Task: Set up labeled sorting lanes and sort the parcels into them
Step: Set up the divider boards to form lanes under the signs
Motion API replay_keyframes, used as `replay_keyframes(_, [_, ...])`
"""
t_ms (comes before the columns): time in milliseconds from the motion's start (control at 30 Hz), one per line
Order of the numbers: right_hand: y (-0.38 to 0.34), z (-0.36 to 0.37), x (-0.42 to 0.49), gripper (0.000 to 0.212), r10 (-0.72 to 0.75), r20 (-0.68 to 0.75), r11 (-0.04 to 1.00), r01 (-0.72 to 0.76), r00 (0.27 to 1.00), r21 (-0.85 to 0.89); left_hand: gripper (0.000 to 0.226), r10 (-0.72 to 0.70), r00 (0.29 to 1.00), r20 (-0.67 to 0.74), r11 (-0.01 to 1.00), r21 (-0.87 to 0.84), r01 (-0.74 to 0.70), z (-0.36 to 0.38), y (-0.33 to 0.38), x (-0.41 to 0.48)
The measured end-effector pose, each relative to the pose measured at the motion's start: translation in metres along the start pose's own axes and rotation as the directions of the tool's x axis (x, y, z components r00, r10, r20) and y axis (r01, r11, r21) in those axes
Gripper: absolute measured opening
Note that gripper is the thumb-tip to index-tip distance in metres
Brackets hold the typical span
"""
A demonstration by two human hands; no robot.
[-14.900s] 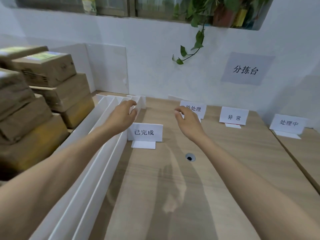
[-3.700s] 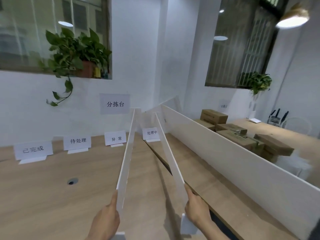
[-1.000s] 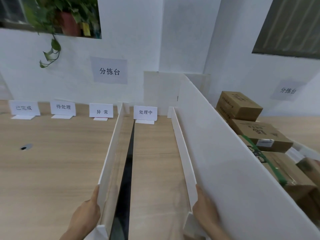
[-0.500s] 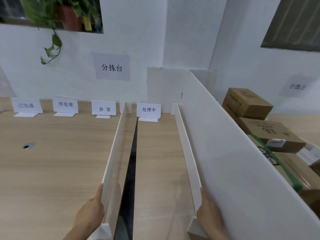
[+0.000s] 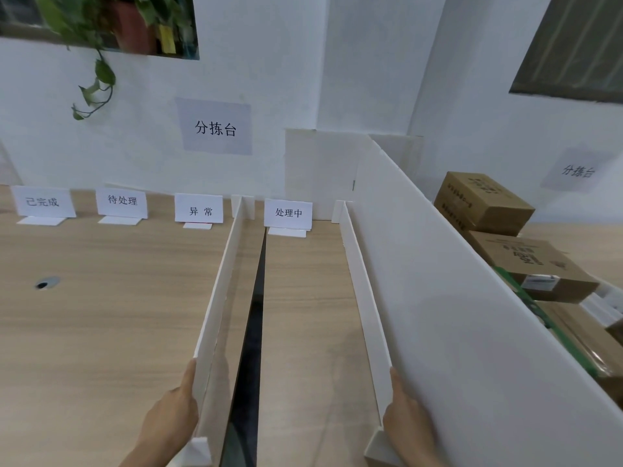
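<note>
Presently, left hand against thin white left divider, right hand against right divider, both upright on woodgrain desk, thumbs flat, fingers hidden, grip unclear.

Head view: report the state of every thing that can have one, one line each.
left divider, upright on edge.
right divider, upright on edge, beside tall panel.
left hand, touching left divider's near end; grip hidden.
right hand, touching right divider's near end; grip hidden.
处理中 card, standing between the dividers.
异常 card, standing left of them.
待处理 card, standing.
已完成 card, standing.
cardboard boxes, closed, stacked.
</note>
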State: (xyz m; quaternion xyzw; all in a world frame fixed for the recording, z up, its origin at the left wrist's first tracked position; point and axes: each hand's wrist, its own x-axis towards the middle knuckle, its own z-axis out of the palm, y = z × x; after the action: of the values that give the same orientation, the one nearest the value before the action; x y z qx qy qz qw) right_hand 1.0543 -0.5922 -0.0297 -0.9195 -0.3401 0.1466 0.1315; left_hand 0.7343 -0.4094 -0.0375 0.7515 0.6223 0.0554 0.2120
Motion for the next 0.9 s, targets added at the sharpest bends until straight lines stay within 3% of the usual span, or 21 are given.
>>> replay_keyframes(900, [-0.006, 0.011, -0.006, 0.074, 0.037, -0.046, 0.996, -0.04, 0.998, -0.077, 0.071, 0.0, 1.0, -0.014, 0.999, 0.043, 0.001, -0.004, -0.039, 0.001])
